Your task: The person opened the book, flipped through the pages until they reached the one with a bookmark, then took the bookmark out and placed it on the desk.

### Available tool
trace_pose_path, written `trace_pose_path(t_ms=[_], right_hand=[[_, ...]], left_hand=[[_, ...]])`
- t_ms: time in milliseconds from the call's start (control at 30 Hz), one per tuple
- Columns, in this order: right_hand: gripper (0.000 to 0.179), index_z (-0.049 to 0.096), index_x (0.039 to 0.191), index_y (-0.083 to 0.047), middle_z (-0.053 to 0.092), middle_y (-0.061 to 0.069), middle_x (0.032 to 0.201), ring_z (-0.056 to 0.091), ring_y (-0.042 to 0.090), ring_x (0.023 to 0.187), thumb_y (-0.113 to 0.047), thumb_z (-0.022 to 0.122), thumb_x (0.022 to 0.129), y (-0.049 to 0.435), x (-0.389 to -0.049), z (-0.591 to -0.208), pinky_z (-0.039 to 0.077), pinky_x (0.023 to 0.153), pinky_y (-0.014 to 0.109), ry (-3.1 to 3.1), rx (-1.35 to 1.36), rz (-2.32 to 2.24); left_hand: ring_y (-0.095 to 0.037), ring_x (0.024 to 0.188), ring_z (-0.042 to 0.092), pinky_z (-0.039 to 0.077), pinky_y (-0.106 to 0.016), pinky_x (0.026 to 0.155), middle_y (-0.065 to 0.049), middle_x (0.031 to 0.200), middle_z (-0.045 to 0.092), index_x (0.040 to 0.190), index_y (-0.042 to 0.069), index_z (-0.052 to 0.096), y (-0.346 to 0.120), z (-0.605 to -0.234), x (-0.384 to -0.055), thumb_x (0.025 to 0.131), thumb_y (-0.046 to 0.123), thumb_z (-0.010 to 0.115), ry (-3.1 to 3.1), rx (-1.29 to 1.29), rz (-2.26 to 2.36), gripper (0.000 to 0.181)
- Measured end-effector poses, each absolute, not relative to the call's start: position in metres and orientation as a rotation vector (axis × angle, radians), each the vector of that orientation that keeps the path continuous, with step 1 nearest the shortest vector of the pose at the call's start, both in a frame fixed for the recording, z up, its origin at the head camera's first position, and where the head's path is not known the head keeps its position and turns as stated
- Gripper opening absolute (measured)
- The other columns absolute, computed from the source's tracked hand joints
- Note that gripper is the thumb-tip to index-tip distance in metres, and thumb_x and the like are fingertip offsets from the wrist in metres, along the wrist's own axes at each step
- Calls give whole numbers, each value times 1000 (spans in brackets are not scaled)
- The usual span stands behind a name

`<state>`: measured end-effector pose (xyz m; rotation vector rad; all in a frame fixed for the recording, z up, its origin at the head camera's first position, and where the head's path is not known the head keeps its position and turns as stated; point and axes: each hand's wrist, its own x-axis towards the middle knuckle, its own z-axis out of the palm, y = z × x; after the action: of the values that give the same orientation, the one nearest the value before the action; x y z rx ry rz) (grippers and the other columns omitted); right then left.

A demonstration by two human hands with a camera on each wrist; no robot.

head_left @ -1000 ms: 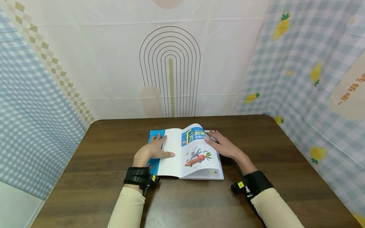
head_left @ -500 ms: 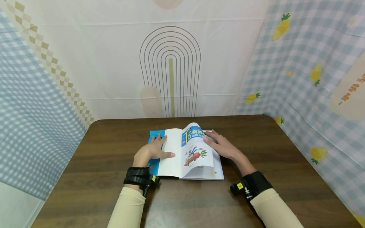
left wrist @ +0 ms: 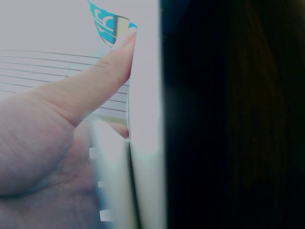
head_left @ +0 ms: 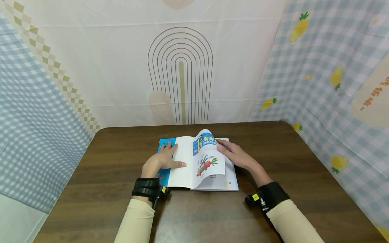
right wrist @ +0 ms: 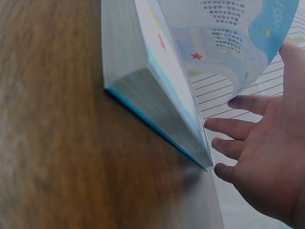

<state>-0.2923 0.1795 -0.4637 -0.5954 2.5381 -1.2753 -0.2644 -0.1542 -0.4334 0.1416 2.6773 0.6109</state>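
Note:
An open book lies on the table, its left side showing a blue cover flap and a white page. My left hand rests on that left side with fingers spread; in the left wrist view its thumb lies along the white page. At the book's right edge my right hand pinches a page printed with a carrot car. This page bows up off the sheets below. From the right wrist view, the right thumb and index finger meet the curled page's edge, the other fingers beside the book.
The brown wooden table carries the book near its middle. A white cloth with line arches hangs behind the far edge. Blue checked cloths hang at both sides. Black camera straps circle both wrists.
The picture page has bent further up and to the left, uncovering more of the page beneath. My right hand has shifted slightly left with it. The left hand stays put.

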Motion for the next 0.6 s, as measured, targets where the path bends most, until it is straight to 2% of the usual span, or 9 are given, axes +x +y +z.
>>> trace_pose_path(t_ms=[600], right_hand=[[70,36,166,-15,48,18,160,42,43,149,-58,43,111,172,-288,-460,34,118,67,2529,-626,-1299]], left_hand=[[-47,161,4,22,-76,119,-23,175,10,170,12,23,-154,-435,-266,93,63,73,2685,127,582,105]])
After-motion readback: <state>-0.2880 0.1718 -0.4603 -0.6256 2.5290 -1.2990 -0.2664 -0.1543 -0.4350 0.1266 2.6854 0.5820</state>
